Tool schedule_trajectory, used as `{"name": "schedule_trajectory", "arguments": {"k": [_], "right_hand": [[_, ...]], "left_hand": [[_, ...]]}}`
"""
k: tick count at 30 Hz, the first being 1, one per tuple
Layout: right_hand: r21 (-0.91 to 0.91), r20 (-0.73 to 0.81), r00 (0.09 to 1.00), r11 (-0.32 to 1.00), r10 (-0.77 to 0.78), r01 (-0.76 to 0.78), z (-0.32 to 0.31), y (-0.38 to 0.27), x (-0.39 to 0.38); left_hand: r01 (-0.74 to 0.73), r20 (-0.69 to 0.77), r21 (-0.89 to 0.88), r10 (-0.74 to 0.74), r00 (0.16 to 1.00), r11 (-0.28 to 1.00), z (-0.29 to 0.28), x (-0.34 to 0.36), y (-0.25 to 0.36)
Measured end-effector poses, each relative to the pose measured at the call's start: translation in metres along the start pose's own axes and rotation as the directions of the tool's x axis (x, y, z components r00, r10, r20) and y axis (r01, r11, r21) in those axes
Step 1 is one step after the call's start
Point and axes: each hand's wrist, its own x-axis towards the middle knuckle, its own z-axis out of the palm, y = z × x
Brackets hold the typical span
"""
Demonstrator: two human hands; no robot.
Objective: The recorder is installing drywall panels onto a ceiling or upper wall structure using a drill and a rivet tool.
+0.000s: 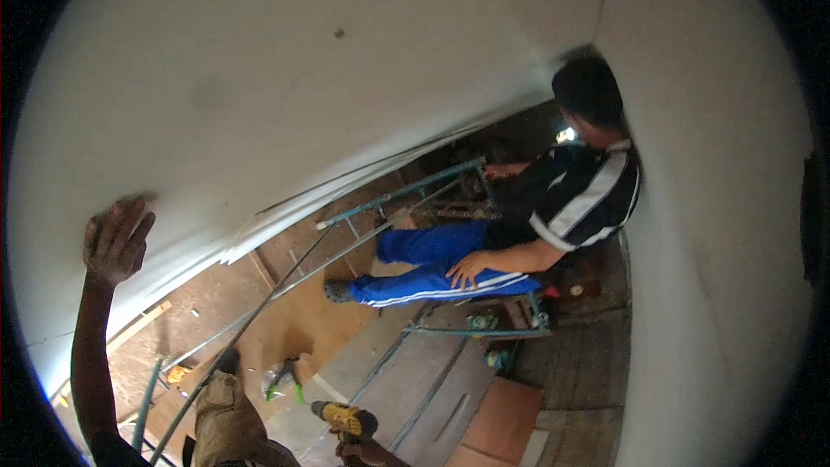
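My left hand is raised and lies against the large white panel, its fingers stretched out and holding nothing. At the lower edge, my right hand is closed round the grip of a yellow and black cordless drill. The drill points toward the left and touches no panel. My bent leg in tan trousers shows to the left of the drill. Part of the right hand is cut off by the picture's edge.
A co-worker in a black shirt and blue trousers sits on the blue metal scaffold frame, one hand on a thigh. A pale wall rises at the right. Boards and a green-handled tool lie below.
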Motion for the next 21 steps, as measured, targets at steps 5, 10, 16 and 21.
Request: {"name": "schedule_trajectory", "arguments": {"k": [5,10,16,21], "right_hand": [[-0.004,-0.080,0.996,1.000,-0.028,0.028,-0.037,-0.064,-0.029],[0.045,-0.144,0.986,0.994,-0.089,0.096,-0.053,-0.102,-0.048],[0.072,-0.215,0.964,0.982,-0.154,0.173,-0.098,-0.167,-0.088],[0.005,-0.204,0.952,0.973,-0.226,0.232,-0.148,-0.279,-0.098]], "left_hand": [[-0.064,-0.007,0.004,0.064,0.998,0.998,-0.011,0.015,-0.001],[-0.085,-0.010,-0.025,0.085,0.996,0.996,-0.019,0.021,-0.002],[-0.055,-0.016,-0.077,0.053,0.998,0.996,-0.001,0.023,0.005],[0.055,-0.020,-0.118,-0.058,0.998,0.992,-0.002,0.033,0.006]]}}
